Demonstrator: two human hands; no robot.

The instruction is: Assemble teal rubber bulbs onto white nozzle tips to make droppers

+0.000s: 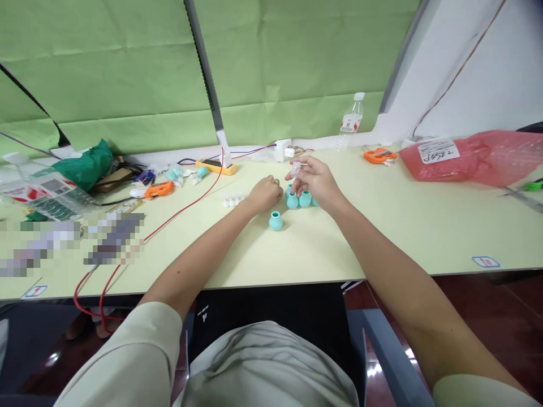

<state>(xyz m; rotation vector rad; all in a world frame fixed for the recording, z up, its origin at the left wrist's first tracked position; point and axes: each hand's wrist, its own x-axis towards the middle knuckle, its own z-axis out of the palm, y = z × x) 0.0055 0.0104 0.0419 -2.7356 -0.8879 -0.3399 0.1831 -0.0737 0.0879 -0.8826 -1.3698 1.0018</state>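
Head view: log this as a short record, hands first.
Left hand: fingers curled, contents unclear
Right hand: holds a small clear piece
Single jar: turquoise, upright, apart from the others
Grouped jars: turquoise, bunched, partly behind right hand
White pieces: in a row beside left hand
Far right: red bag
Back: clear bottle, white cap

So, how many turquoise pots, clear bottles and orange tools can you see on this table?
Small round-bellied turquoise pots: 5 visible; the right hand partly covers the group, so more may be hidden
Clear plastic bottles with white caps: 2
Orange plastic tools: 2
Total: 9 visible
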